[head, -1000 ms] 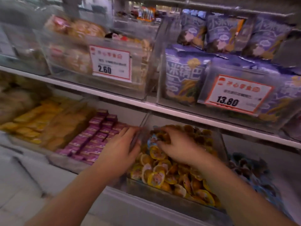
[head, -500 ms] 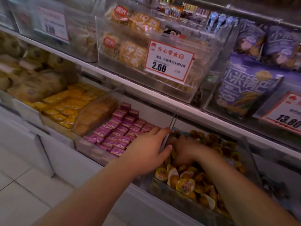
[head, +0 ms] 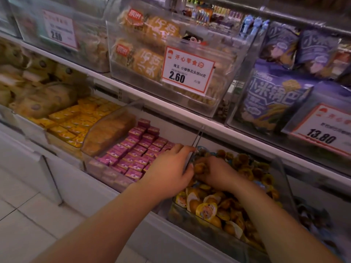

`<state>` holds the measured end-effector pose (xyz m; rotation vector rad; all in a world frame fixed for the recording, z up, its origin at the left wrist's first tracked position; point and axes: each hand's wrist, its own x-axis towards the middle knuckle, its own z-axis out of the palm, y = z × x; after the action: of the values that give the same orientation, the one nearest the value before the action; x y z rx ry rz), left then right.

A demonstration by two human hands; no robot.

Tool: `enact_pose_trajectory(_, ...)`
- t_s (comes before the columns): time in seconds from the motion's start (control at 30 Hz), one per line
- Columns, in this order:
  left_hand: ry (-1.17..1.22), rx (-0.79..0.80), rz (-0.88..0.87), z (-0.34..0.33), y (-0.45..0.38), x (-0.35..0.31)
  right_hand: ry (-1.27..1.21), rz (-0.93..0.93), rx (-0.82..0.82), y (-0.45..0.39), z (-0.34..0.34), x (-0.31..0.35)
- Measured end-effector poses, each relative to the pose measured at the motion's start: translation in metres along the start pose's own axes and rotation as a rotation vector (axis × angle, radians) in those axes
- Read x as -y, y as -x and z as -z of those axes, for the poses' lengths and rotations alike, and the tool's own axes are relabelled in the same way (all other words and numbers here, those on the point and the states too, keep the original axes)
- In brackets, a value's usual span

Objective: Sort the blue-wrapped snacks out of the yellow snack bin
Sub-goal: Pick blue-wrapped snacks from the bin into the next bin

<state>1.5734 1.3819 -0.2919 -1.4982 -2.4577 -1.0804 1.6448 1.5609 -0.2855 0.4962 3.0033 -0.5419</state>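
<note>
Right hand (head: 212,172) digs into yellow snacks in bin (head: 284,179); left hand (head: 171,168) grips the bin's left wall, beside pink boxes (head: 133,150).

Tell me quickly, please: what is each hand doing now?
Left hand: fingers curled over the clear divider, gripping it.
Right hand: down among the yellow snacks, fingers curled; what it holds cannot be told.
</note>
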Motion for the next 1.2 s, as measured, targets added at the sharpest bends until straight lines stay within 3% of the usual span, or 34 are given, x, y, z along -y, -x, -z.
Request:
enact_pose_trajectory(0.1, -0.104, -0.114, -0.044, 0.001, -0.002, -0.008, -0.198, -0.014, -0.151, 0.015, 0.021, -0.008)
enact_pose_trajectory(0.23, -0.001, -0.247, -0.185, -0.01, 0.001, -0.034, -0.377, -0.012, -0.187, 0.053, 0.05, -0.017)
enact_pose_trajectory(0.33, 0.028, -0.131, -0.263, -0.031, 0.009, -0.053, -0.443, -0.008, -0.282, 0.084, 0.058, -0.021)
enact_pose_trajectory(0.5, 0.073, 0.161, -0.134, -0.059, 0.008, -0.056, -0.502, -0.101, -0.465, 0.12, 0.038, -0.029)
enact_pose_trajectory(0.73, -0.105, 0.294, -0.269, -0.06, -0.002, -0.048, -0.714, -0.153, -0.777, 0.146, 0.037, -0.04)
enact_pose_trajectory(0.97, -0.165, 0.16, -0.298, -0.053, 0.001, -0.039, -0.774, -0.203, -0.756, 0.15, 0.044, -0.047)
enact_pose_trajectory(1.1, 0.118, 0.046, -0.159, -0.053, -0.003, -0.05, -0.835, -0.195, -0.66, 0.152, 0.045, -0.053)
enact_pose_trajectory(1.2, 0.203, -0.098, -0.101, -0.06, -0.011, -0.069, -0.631, -0.129, -0.498, 0.155, 0.041, -0.056)
